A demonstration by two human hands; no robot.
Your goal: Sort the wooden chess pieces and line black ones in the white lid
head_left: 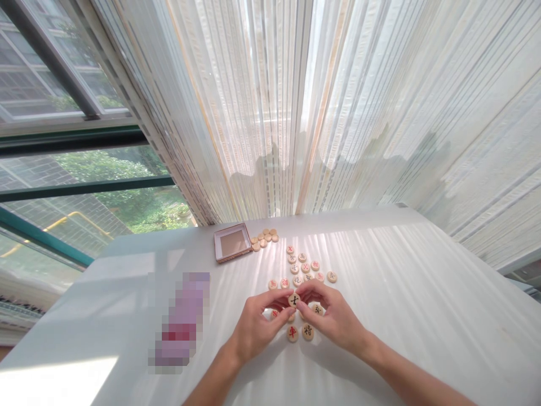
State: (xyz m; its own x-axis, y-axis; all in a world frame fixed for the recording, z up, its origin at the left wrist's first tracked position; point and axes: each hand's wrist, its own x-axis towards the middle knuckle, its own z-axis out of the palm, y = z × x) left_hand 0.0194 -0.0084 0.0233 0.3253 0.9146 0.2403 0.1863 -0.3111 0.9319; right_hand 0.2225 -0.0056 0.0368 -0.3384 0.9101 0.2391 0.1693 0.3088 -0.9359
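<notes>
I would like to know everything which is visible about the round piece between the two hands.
The piece is a flat, round disc, pale and apparently wooden, with one black character on the face turned to the camera. The left hand and right hand hold it from both sides, apparently above the white table. Its back is hidden.

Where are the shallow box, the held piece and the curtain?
Shallow box [233,243]: head view, on its inner floor.
Held piece [295,300]: head view, on its marked face.
Curtain [327,107]: head view, on striped fabric.
</notes>
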